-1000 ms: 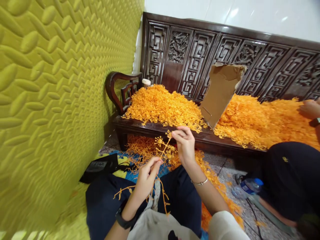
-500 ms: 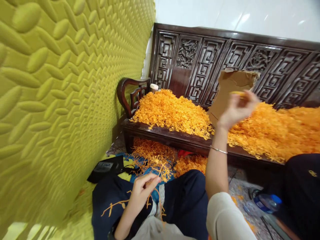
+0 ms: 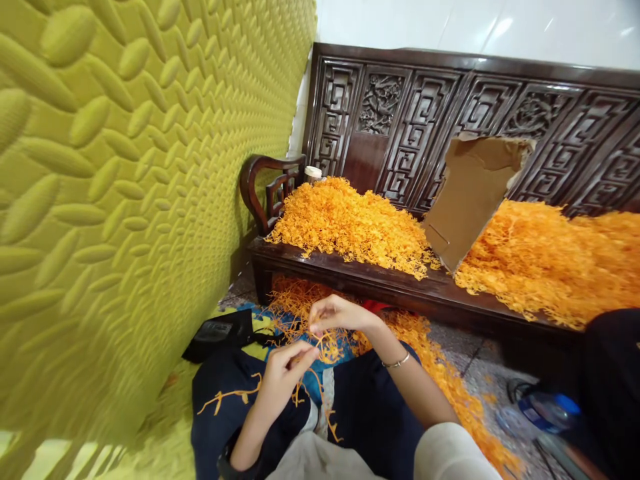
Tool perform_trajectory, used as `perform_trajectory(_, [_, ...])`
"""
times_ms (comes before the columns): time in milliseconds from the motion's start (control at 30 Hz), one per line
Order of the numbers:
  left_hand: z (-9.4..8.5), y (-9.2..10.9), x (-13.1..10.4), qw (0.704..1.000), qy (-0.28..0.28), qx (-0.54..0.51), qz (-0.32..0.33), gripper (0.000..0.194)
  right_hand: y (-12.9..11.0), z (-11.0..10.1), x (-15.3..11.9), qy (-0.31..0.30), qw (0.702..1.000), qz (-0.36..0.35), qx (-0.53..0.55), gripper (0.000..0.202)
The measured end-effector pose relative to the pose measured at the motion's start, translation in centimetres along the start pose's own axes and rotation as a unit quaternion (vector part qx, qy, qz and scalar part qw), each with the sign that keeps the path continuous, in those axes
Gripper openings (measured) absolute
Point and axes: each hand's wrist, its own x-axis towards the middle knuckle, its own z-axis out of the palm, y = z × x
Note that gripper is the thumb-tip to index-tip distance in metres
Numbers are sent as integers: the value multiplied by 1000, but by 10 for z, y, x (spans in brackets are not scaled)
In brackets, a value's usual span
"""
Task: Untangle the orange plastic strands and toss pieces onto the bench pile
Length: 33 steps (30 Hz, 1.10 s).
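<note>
My left hand (image 3: 290, 370) is closed in a pinch on an orange plastic branched piece (image 3: 330, 348), low over my lap. Opposite it, my right hand (image 3: 340, 315) has thumb and fingers together at the upper end of the same piece; the exact bit in its fingertips is too small to make out. Thin orange stems (image 3: 230, 398) trail from beneath my left hand across my dark trousers. Below and beyond the hands, a tangle of orange stems (image 3: 295, 300) lies on blue and yellow sheeting.
A dark carved wooden bench (image 3: 340, 270) carries a left heap of small orange pieces (image 3: 350, 223) and a right heap (image 3: 555, 260), with a cardboard sheet (image 3: 470, 193) between them. Yellow padded wall (image 3: 150, 200) rises at left. A plastic bottle (image 3: 545, 410) lies near a dark-clothed person (image 3: 610, 393).
My right hand has come down and left from in front of the cardboard to the piece in my left hand. My left hand stays nearly in place, still pinching.
</note>
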Motion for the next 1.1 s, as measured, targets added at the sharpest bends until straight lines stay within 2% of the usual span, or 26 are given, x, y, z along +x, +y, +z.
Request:
perform_trajectory(67, [0, 1, 0, 999, 25, -21, -19, 29, 0, 0, -2, 108, 994, -23, 14, 31])
perform_trajectory(133, [1, 1, -1, 996, 61, -46, -39, 30, 0, -7, -6, 250, 965, -66, 38, 30])
perform_trajectory(233, [4, -1, -4, 991, 97, -80, -53, 32, -2, -24, -22, 457, 872, -165, 69, 25])
perform_trajectory(267, [5, -2, -6, 989, 101, -87, -56, 32, -2, -30, -28, 502, 840, -193, 73, 24])
perform_trajectory(300, [6, -3, -8, 989, 103, -91, -58, 32, -3, -34, -35, 527, 820, -211, 72, 23])
perform_trajectory(333, [6, -4, -9, 988, 103, -93, -60, 32, -4, -36, -41, 530, 818, -214, 66, 22])
perform_trajectory(367, [6, -5, -10, 989, 100, -91, -61, 31, -4, -35, -45, 516, 830, -206, 57, 23])
perform_trajectory(400, [6, -5, -11, 990, 93, -85, -61, 31, -4, -32, -48, 483, 854, -185, 48, 26])
perform_trajectory(467, [5, -4, -12, 993, 80, -69, -53, 30, -2, -18, -45, 376, 919, -113, 37, 36])
perform_trajectory(533, [4, -1, -11, 996, 70, -50, -36, 29, 2, -1, -36, 261, 963, -37, 52, 43])
perform_trajectory(600, [4, 3, -10, 997, 62, -37, -17, 28, 6, 14, -26, 180, 981, 10, 72, 40])
perform_trajectory(667, [5, 4, -10, 998, 52, -33, -4, 27, 7, 23, -17, 139, 986, 26, 85, 34])
perform_trajectory(733, [7, 4, -10, 998, 55, -37, -6, 27, 4, 25, -13, 170, 981, 10, 97, 28])
perform_trajectory(833, [10, 4, -8, 994, 84, -62, -22, 28, -5, 21, -14, 285, 950, -49, 121, 24])
perform_trajectory(900, [13, 7, -5, 993, 94, -70, -24, 29, -14, 19, -17, 337, 928, -86, 133, 20])
perform_trajectory(1000, [19, 20, 1, 995, 89, -47, 0, 29, -27, 18, -29, 393, 900, -129, 138, 13])
perform_trajectory(1100, [28, 42, 4, 996, 64, -13, 53, 26, -44, 26, -50, 483, 852, -175, 105, 5])
